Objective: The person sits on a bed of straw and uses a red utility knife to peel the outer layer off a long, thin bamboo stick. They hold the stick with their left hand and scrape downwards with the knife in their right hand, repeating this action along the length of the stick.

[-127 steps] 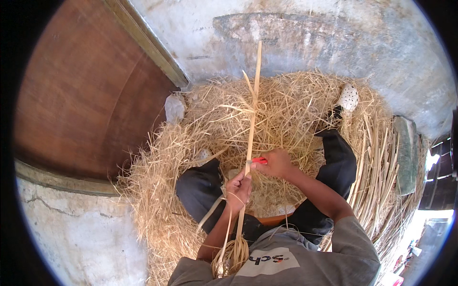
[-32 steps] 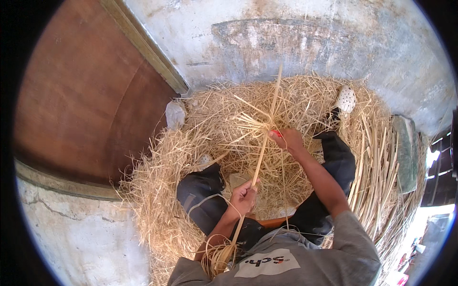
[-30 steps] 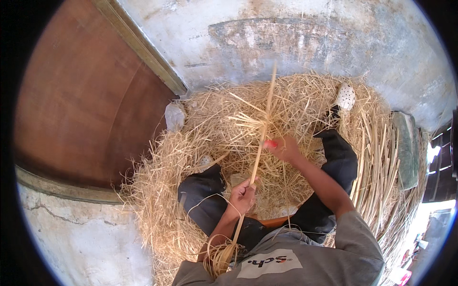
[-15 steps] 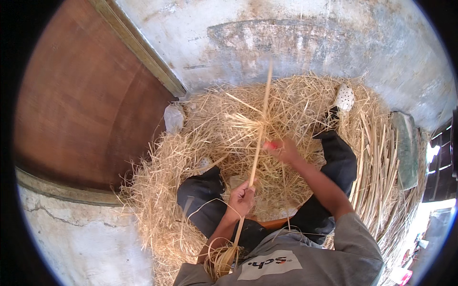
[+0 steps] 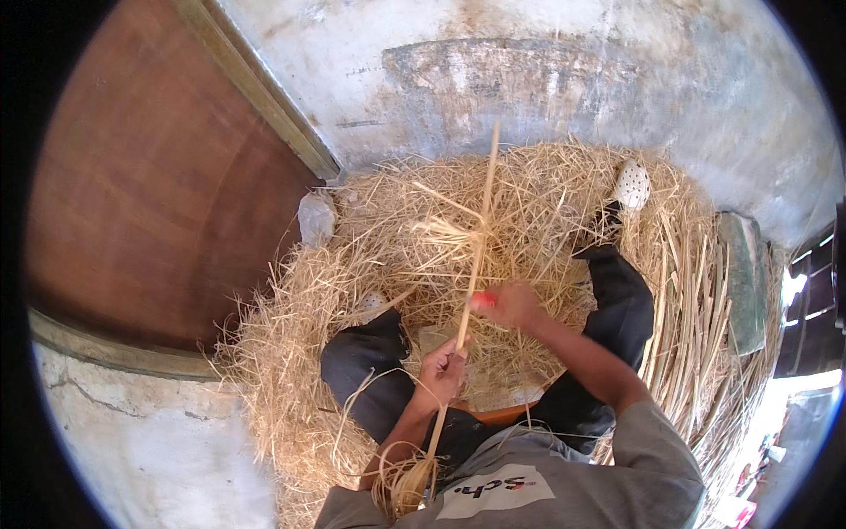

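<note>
My left hand point(image 5: 441, 377) is closed around a long pale plant stalk point(image 5: 477, 251). The stalk runs from near my body up and away, its far end in the air before the wall. A tuft of frayed straw-coloured strips point(image 5: 449, 231) sticks out beside its upper part. My right hand point(image 5: 515, 306) is closed on a small red object point(image 5: 483, 301), blurred and mostly hidden, whose kind I cannot make out. It is at the stalk, a little above my left hand. Loose curled strips point(image 5: 407, 485) hang about the stalk's near end, by my left forearm.
Dry straw shavings point(image 5: 529, 185) heap around my legs and against the stained wall point(image 5: 564, 79). Long stalks point(image 5: 683, 291) lie in a bundle at right, beside a greenish slab point(image 5: 745, 282). A brown door panel point(image 5: 159, 194) and a crumpled clear plastic bag point(image 5: 316, 219) are at left.
My right hand has moved left and nearer to me with the red object, coming to the stalk. My left hand keeps its grip, nearly in place.
</note>
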`<action>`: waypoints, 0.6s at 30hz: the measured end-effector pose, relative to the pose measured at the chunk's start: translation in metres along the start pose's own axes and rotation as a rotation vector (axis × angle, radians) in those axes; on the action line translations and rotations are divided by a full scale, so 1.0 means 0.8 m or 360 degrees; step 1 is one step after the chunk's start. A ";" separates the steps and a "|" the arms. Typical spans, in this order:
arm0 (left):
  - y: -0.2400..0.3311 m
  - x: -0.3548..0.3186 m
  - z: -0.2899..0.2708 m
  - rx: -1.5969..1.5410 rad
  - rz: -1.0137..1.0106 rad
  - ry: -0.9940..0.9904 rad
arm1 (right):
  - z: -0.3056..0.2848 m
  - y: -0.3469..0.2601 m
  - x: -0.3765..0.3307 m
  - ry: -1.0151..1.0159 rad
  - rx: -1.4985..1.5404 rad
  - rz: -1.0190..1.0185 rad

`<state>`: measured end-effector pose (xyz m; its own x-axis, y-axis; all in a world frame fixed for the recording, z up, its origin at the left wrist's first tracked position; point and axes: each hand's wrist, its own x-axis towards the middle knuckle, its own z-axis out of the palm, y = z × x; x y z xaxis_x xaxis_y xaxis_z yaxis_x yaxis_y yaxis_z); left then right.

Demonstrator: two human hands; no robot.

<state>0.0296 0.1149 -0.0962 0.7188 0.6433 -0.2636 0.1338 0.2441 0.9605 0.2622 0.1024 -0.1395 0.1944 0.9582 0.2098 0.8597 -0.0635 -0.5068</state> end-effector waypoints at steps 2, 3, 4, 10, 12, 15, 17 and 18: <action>0.008 -0.001 -0.001 -0.0158 -0.0015 -0.0016 | 0.010 -0.012 -0.007 -0.0002 -0.0020 -0.0095; 0.013 0.001 0.000 -0.0237 -0.0022 -0.0025 | 0.012 -0.013 -0.008 -0.0002 -0.0029 -0.0143; 0.016 -0.006 0.000 -0.0239 -0.0076 -0.0013 | 0.009 -0.011 0.000 -0.0103 -0.0056 0.0042; 0.024 -0.002 0.003 -0.0329 -0.0152 -0.0033 | 0.000 -0.003 0.006 -0.0163 0.0081 0.0148; 0.020 -0.002 0.001 -0.0444 -0.0112 -0.0052 | -0.001 -0.012 -0.003 -0.0034 0.0043 -0.0199; 0.025 -0.003 0.005 -0.0374 -0.0134 -0.0022 | -0.005 0.003 0.012 0.0035 -0.0036 -0.0006; 0.013 -0.008 0.009 -0.0242 -0.0093 -0.0093 | -0.007 0.050 0.045 0.0203 -0.0086 0.0286; 0.010 -0.006 0.011 -0.0180 -0.0060 -0.0129 | -0.017 0.073 0.053 0.0337 -0.0045 0.0325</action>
<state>0.0337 0.1072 -0.0865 0.7681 0.5727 -0.2866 0.0871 0.3500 0.9327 0.3270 0.1356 -0.1484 0.4565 0.8454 0.2773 0.8049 -0.2596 -0.5337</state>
